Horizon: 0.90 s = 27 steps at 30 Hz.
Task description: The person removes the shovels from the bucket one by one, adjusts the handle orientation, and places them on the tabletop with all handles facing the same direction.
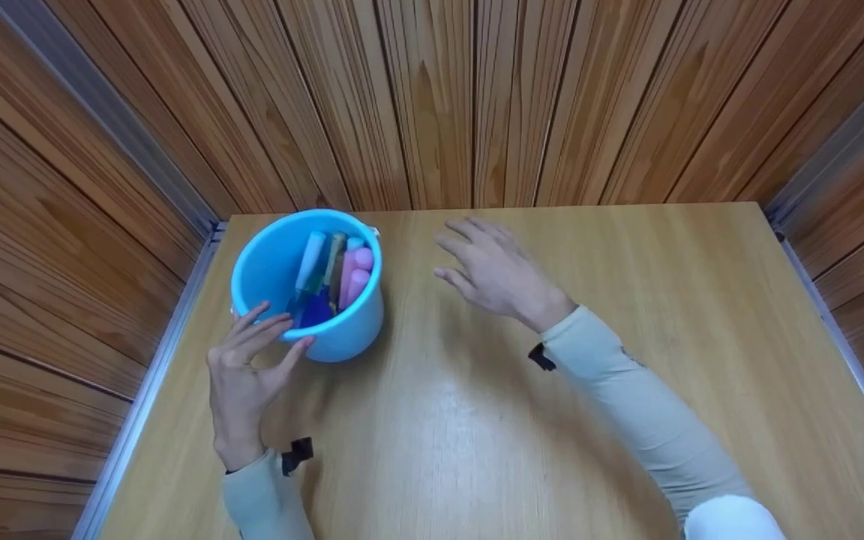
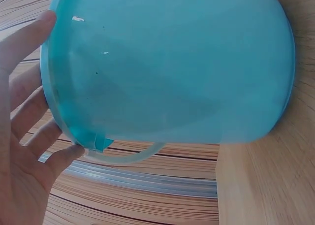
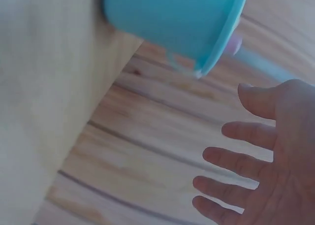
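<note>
A light-blue bucket [image 1: 343,343] stands upright at the back left of the wooden table. Inside it lean several things, among them a light-blue handle [image 1: 310,260], an olive stick-like piece [image 1: 334,259], pink rounded pieces [image 1: 358,283] and a dark-blue piece [image 1: 316,312]; their lower parts are hidden. My left hand [image 1: 241,375] is at the near left of the bucket, fingers spread and fingertips right at the rim. To the right of the bucket my right hand [image 1: 503,277] hovers over the table, fingers spread and holding nothing.
The table [image 1: 447,450] meets a wood-panelled wall [image 1: 439,105] along its back edge. Metal rails [image 1: 151,394] run along the sides. The bucket's pale carrying handle [image 2: 125,158] hangs down its side in the left wrist view.
</note>
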Each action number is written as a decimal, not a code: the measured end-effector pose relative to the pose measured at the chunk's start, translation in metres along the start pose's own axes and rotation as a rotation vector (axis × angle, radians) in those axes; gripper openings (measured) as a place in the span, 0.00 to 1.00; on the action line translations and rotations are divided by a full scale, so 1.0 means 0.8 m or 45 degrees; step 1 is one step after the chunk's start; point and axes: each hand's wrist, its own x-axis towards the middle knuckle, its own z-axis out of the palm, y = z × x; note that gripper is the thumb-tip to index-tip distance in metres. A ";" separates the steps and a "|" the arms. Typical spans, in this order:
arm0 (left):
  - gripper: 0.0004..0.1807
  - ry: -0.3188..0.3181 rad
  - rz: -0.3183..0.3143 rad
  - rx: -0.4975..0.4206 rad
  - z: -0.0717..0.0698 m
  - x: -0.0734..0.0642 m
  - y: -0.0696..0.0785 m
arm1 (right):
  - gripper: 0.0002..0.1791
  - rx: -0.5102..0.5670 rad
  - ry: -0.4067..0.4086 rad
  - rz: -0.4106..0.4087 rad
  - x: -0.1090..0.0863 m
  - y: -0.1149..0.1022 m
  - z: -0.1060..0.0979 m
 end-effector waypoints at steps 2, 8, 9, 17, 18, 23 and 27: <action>0.20 -0.001 -0.006 0.003 0.001 -0.001 -0.001 | 0.32 0.006 -0.037 -0.024 0.012 -0.011 -0.006; 0.22 0.031 0.017 -0.010 0.008 -0.001 -0.005 | 0.32 0.013 -0.099 -0.046 0.050 -0.030 -0.022; 0.22 0.032 0.027 -0.014 0.010 0.000 -0.005 | 0.32 0.005 -0.100 -0.052 0.056 -0.031 -0.023; 0.21 0.046 0.092 -0.002 0.016 0.003 -0.006 | 0.28 -0.032 -0.088 -0.167 0.095 -0.047 -0.025; 0.21 0.047 0.091 -0.004 0.017 0.002 -0.006 | 0.28 -0.035 -0.087 -0.182 0.099 -0.050 -0.024; 0.22 0.047 0.087 -0.011 0.018 -0.002 -0.006 | 0.26 -0.031 -0.118 -0.208 0.111 -0.060 -0.019; 0.22 0.051 0.103 -0.023 0.019 -0.001 -0.005 | 0.25 0.007 -0.166 -0.191 0.116 -0.062 -0.015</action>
